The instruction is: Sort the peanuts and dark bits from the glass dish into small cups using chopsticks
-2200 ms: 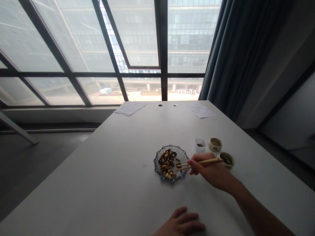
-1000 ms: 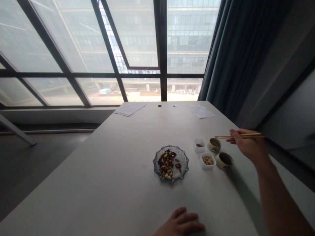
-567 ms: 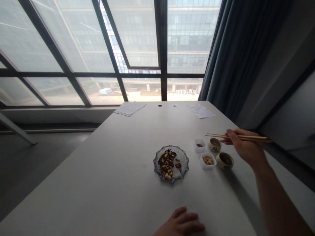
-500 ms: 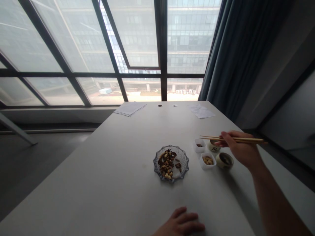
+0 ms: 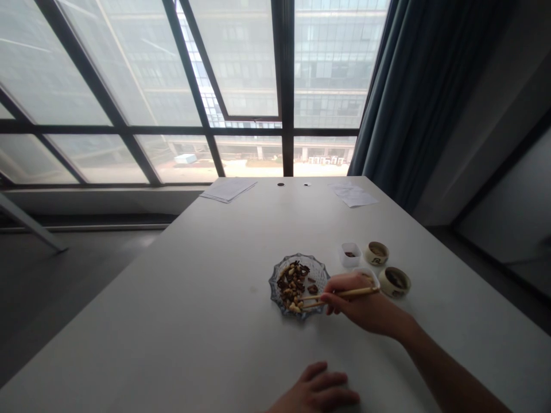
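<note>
My right hand [image 5: 355, 301] grips a pair of wooden chopsticks [image 5: 340, 294], whose tips are down among nuts and dark dried pieces [image 5: 293, 284] in a scalloped glass plate [image 5: 275, 298]. Whether the tips pinch a piece is too small to tell. Close behind that hand is a white plastic cup [image 5: 376, 277], mostly covered by it. A second white cup [image 5: 350, 255] holds a few dark bits. Two round ceramic cups, a far one [image 5: 377, 253] and a near one [image 5: 395, 282], stand to the right. My left hand [image 5: 316, 391] lies on the table, fingers apart, holding nothing.
The white table [image 5: 193, 315] reaches toward a window wall. Papers lie at its far left [image 5: 228, 189] and far right [image 5: 353, 195]. Two small round items, one dark [image 5: 280, 184] and one pale [image 5: 307, 184], sit near the far edge. A dark curtain [image 5: 400, 115] hangs at right.
My right hand has moved left and nearer with the chopsticks, from above the ceramic cups to the glass plate. The tips have come down among the nuts. My left hand has stayed put.
</note>
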The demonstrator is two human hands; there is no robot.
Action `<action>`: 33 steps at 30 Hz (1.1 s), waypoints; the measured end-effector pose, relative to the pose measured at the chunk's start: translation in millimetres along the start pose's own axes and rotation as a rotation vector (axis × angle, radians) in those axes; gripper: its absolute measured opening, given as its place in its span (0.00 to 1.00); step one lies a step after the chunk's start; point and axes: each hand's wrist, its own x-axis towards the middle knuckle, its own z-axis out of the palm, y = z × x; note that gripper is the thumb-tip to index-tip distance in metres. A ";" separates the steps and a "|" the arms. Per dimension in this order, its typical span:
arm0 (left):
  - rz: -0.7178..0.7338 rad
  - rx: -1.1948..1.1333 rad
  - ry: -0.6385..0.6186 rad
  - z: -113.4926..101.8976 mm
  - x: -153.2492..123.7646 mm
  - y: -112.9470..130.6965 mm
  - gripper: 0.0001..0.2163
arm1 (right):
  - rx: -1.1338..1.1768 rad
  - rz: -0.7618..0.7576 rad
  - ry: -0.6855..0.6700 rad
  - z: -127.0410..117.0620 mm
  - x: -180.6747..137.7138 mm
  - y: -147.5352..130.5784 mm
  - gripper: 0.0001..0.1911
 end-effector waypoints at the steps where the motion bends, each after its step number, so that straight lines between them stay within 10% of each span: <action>1: -0.004 -0.009 -0.001 0.4 0.1 0.2 0.07 | 0.007 -0.001 -0.009 2.7 1.1 1.3 0.17; 14: 0.013 0.046 -0.007 2.8 -0.5 -0.5 0.07 | -0.011 0.035 0.038 6.6 1.1 6.7 0.23; 27: 0.036 0.044 -0.016 -4.3 -1.0 -1.4 0.07 | 0.035 0.298 0.555 -88.4 -48.2 14.9 0.22; 33: 0.038 0.059 0.000 -1.0 -3.1 -2.4 0.07 | -0.046 0.333 0.493 -94.2 -52.9 12.1 0.24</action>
